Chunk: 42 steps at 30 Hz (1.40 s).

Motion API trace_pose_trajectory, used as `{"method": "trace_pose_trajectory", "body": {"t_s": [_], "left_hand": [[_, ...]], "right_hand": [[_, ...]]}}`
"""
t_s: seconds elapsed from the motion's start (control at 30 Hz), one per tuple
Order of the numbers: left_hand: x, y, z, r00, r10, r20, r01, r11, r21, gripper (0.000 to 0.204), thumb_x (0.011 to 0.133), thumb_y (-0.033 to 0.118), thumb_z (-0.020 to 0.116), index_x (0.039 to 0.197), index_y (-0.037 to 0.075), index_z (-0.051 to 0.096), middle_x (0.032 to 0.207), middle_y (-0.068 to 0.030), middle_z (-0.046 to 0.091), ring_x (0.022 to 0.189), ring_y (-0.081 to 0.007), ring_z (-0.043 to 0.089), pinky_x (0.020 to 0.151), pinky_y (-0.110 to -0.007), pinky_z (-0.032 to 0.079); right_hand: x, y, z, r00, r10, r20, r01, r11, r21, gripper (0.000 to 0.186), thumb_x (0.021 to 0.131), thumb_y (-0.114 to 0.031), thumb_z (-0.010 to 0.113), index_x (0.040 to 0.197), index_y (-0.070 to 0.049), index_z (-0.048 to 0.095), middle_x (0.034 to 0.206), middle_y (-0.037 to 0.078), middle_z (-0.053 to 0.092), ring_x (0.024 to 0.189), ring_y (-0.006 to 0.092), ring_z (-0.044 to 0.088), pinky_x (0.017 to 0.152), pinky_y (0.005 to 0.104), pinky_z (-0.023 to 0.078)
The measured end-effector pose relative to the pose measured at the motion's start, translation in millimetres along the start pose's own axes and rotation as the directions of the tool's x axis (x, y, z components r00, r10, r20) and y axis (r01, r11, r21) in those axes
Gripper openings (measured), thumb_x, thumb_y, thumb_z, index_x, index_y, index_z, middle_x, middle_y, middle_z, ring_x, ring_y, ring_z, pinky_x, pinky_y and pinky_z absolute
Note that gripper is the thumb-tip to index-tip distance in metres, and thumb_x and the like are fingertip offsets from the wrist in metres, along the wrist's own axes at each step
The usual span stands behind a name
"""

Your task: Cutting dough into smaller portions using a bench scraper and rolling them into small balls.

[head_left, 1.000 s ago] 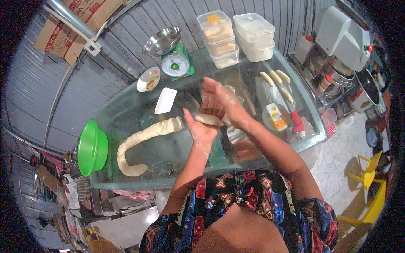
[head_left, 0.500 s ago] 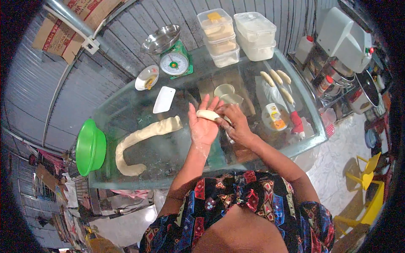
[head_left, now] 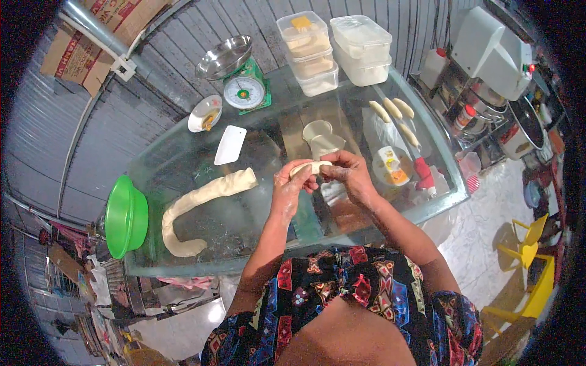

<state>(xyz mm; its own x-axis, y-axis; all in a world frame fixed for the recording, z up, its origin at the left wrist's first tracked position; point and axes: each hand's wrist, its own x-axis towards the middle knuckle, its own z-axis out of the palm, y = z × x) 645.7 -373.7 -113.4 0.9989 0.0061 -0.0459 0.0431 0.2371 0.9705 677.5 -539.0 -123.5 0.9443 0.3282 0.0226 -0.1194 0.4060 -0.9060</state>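
Observation:
Between my two hands, above the glass table, I hold a small pale piece of dough (head_left: 312,166). My left hand (head_left: 294,182) curls its fingers and thumb round the left end. With thumb and fingers, my right hand (head_left: 350,174) pinches the right end. On the glass to the left lies a long, thick roll of dough (head_left: 204,196), bent like a hook. A white flat scraper (head_left: 230,145) rests beyond it. Several finger-shaped dough pieces (head_left: 390,110) lie on a clear sheet at the far right.
A green basin (head_left: 127,216) stands on its side at the left edge. Farther back are a bowl (head_left: 205,113), a dial scale (head_left: 244,94) and stacked plastic tubs (head_left: 360,52). Two round pale dishes (head_left: 323,138) sit beyond my hands. A red-handled brush (head_left: 422,173) lies right.
My left hand has gone from flat and spread to curled round the dough piece. My right hand now grips the other end, and both hold it between them.

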Motion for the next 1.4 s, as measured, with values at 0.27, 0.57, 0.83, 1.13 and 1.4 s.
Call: {"method": "trace_pose_trajectory", "body": {"t_s": [0.27, 0.57, 0.83, 1.13, 1.4], "left_hand": [[-6.2, 7.6, -7.9, 0.994, -0.030, 0.103, 0.040, 0.995, -0.089, 0.030, 0.087, 0.024, 0.060, 0.110, 0.004, 0.059, 0.073, -0.0051, 0.062, 0.063, -0.0136, 0.060, 0.056, -0.025, 0.046], [-9.8, 21.3, 0.4, 0.991, -0.042, 0.124, 0.043, 0.999, -0.009, 0.036, 0.090, 0.029, 0.055, 0.117, 0.005, 0.053, 0.083, -0.0079, 0.063, 0.068, -0.0146, 0.061, 0.058, -0.025, 0.047], [-4.8, 11.7, -7.3, 0.996, 0.077, 0.041, -0.082, 0.986, 0.145, 0.020, 0.090, 0.020, 0.056, 0.099, 0.002, 0.058, 0.073, -0.0048, 0.061, 0.061, -0.0108, 0.058, 0.053, -0.022, 0.043], [2.8, -7.5, 2.5, 0.998, 0.034, -0.048, -0.049, 0.943, -0.330, 0.063, 0.090, 0.058, 0.034, 0.128, 0.010, 0.045, 0.115, -0.0113, 0.055, 0.098, -0.0233, 0.056, 0.080, -0.039, 0.047], [10.9, -4.7, 7.8, 0.992, -0.001, 0.127, 0.092, 0.698, -0.710, 0.069, 0.087, 0.065, 0.029, 0.140, 0.021, 0.030, 0.132, -0.0064, 0.045, 0.118, -0.0247, 0.044, 0.099, -0.046, 0.036]], "right_hand": [[-13.4, -25.8, 5.2, 0.998, 0.007, 0.066, -0.007, 1.000, -0.001, 0.036, 0.078, -0.004, 0.066, 0.112, 0.002, 0.058, 0.098, 0.008, 0.062, 0.081, 0.0153, 0.059, 0.071, 0.0284, 0.050], [-12.1, -8.6, 2.3, 0.993, -0.047, 0.108, 0.061, 0.990, -0.129, 0.030, 0.079, -0.009, 0.067, 0.106, 0.002, 0.063, 0.090, 0.004, 0.061, 0.076, 0.0099, 0.057, 0.066, 0.0235, 0.046], [-11.5, -13.3, -0.2, 0.992, -0.037, 0.117, 0.057, 0.983, -0.174, 0.030, 0.079, -0.007, 0.067, 0.107, 0.002, 0.062, 0.081, 0.005, 0.063, 0.067, 0.0109, 0.059, 0.061, 0.0228, 0.048], [-11.2, -7.7, 7.4, 0.997, 0.077, 0.017, -0.078, 0.989, 0.126, 0.026, 0.080, -0.007, 0.066, 0.104, 0.003, 0.062, 0.085, 0.009, 0.065, 0.069, 0.0113, 0.060, 0.061, 0.0251, 0.051], [-3.0, -24.9, 14.2, 0.902, -0.245, 0.354, 0.399, 0.786, -0.473, 0.044, 0.081, -0.034, 0.064, 0.115, -0.006, 0.059, 0.127, 0.020, 0.048, 0.123, 0.0319, 0.040, 0.101, 0.0423, 0.032]]}}
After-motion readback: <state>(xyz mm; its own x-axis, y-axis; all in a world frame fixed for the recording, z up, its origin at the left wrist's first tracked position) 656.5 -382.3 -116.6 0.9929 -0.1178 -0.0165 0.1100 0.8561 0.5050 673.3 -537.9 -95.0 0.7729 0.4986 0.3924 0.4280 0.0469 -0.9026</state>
